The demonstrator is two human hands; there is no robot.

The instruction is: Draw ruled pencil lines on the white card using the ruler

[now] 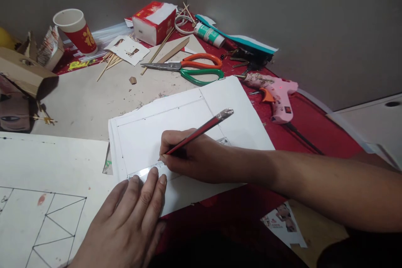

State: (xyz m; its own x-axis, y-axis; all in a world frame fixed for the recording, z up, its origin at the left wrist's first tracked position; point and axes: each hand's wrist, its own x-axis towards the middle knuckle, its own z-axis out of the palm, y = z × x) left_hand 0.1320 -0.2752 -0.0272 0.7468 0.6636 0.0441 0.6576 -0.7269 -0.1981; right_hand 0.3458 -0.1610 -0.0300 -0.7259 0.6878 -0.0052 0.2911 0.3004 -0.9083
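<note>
My right hand point(188, 157) grips a red and black pencil point(204, 127) with its tip down on a white sheet of paper point(176, 121) that carries faint ruled lines. A clear ruler point(145, 172) lies on the sheet just below the pencil tip. My left hand point(132, 217) lies flat with its fingers stretched out, the fingertips pressing on the ruler's lower edge.
A second white sheet with drawn triangles point(47, 209) lies at the left. Behind are orange and green scissors point(191, 69), a pink glue gun point(276, 92), a red paper cup point(75, 29), a tissue box point(153, 21), a glue bottle point(209, 35), wooden sticks point(109, 60) and cardboard point(21, 71).
</note>
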